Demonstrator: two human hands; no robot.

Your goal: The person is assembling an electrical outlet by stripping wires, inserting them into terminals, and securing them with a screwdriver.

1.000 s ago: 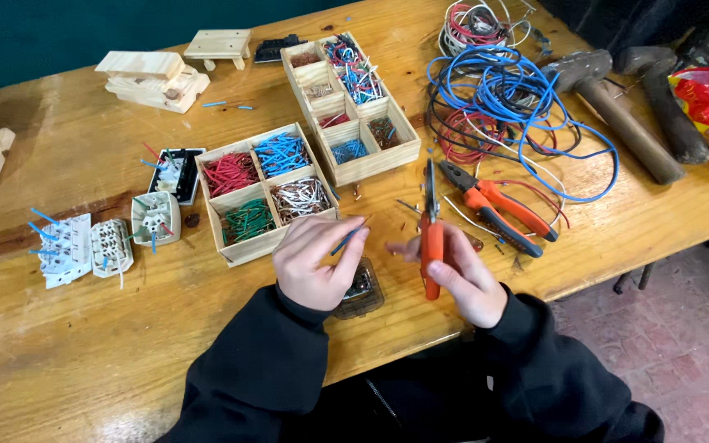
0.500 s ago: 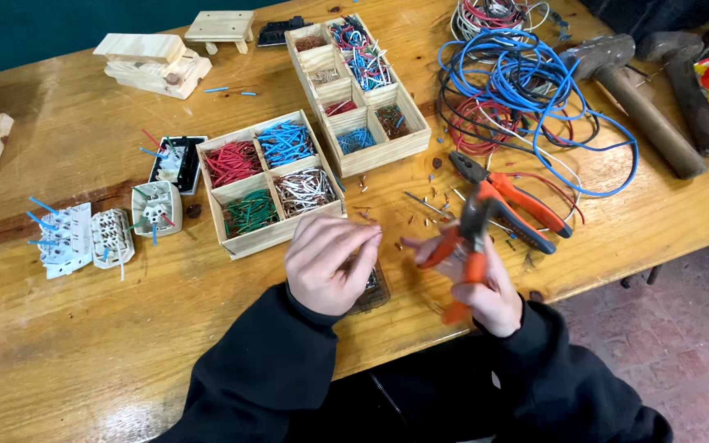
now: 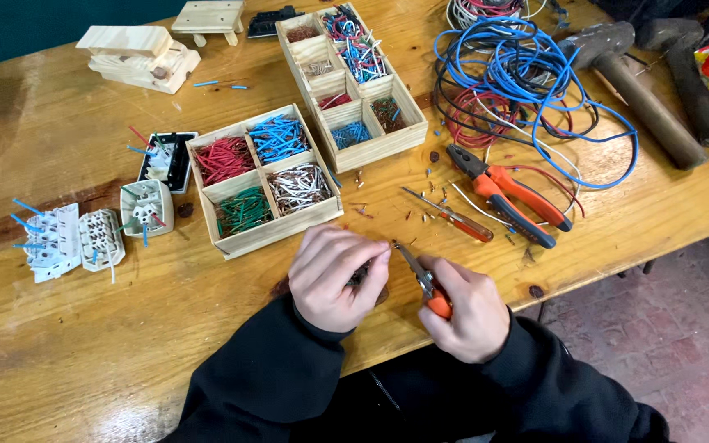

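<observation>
Near the front edge of the wooden tabletop, small dark part pinched under the left hand, mostly hidden, shape not to be told. Left fingers curled tight over it, knuckles up, wrist in a black sleeve. Right hand just beside, closed round the orange handles of small pointed pliers, metal tip aimed left and touching or nearly touching the part at the left fingertips. Both hands close to the table's near edge, little room behind them; bare wood to the left. Just beyond, a four-compartment wooden box of red, blue, green and white wire pieces. Right of it, a red-handled screwdriver and larger orange-handled pliers, well apart from the hands. Farther back, a tangle of blue cable.
</observation>
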